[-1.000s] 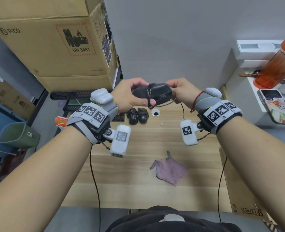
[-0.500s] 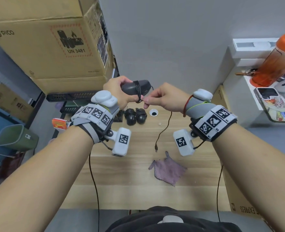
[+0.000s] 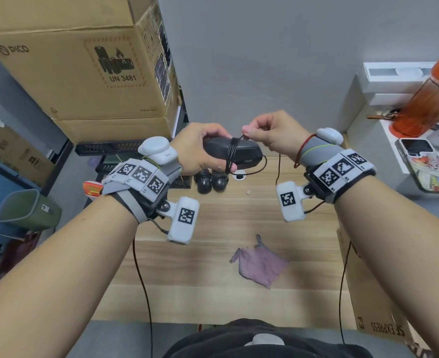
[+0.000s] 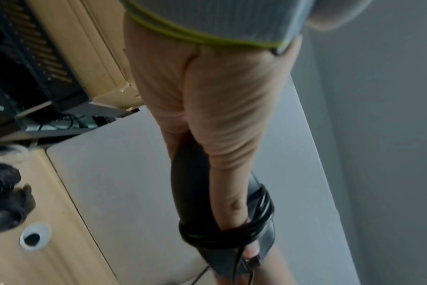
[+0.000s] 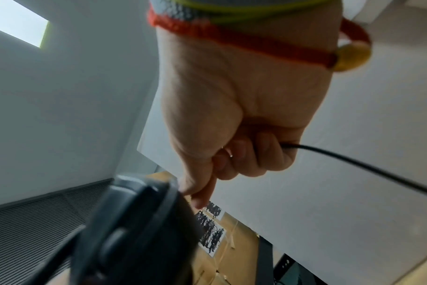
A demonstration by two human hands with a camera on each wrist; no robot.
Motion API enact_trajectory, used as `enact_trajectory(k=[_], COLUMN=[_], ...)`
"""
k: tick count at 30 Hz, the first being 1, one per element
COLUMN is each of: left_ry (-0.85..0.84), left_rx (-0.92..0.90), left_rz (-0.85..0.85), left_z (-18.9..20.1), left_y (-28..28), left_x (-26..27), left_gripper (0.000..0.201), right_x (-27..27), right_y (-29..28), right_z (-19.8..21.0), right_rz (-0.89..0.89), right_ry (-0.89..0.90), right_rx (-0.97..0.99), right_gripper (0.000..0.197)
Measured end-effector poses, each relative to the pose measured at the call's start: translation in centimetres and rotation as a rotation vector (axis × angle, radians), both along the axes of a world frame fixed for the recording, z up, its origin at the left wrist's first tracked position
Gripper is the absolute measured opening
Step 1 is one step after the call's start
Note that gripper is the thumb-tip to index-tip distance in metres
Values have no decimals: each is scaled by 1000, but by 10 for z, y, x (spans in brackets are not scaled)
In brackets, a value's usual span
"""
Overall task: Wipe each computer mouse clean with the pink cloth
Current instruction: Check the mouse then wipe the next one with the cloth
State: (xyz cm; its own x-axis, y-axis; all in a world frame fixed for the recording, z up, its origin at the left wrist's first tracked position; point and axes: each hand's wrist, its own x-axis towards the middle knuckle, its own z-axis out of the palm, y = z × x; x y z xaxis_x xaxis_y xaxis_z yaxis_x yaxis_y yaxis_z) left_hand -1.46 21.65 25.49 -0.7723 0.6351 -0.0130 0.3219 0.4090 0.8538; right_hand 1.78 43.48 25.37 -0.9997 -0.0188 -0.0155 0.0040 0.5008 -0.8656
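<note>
My left hand grips a black wired mouse in the air above the far end of the wooden table; its black cable is wound several times round the body. In the left wrist view the thumb lies along the mouse under the cable coils. My right hand pinches the loose cable just above the mouse, and in the right wrist view the cable runs out of my curled fingers. The pink cloth lies flat on the table, below both hands. Two more black mice sit at the table's far edge.
Stacked cardboard boxes rise at the left, with a green bin below them. A white shelf at the right holds an orange bottle and a phone. A cable hole opens beside the mice. A cardboard box stands at the table's right edge.
The right hand has gone on pulling the cable off the mouse, rising from below the mouse to above it. The left hand has kept its grip and turned the mouse a little.
</note>
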Motion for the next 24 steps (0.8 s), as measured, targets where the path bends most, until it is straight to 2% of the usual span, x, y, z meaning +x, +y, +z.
enact_trajectory(k=[3, 6, 9, 12, 14, 18, 24], left_ry=[-42, -113, -121, -77, -41, 82, 182], left_rx=[96, 258, 368, 395, 354, 40, -196], left_rz=[3, 43, 182, 391, 510, 573, 463], left_z=[5, 6, 1, -8, -15, -25, -33], left_y=[5, 10, 13, 12, 8, -2, -5], left_x=[4, 6, 2, -7, -15, -21, -20], left_gripper=[44, 44, 40, 36, 38, 45, 40], right_x=[2, 5, 11, 19, 23, 24, 18], right_y=[1, -9, -22, -30, -33, -37, -35], right_z=[-14, -24, -32, -31, -23, -7, 5], right_rz=[6, -13, 31, 86, 140, 192, 192], right_ry=[-36, -79, -76, -117, -118, -96, -21], right_rx=[-17, 72, -50, -18, 73, 169, 193], right_gripper=[23, 31, 30, 30, 29, 27, 25])
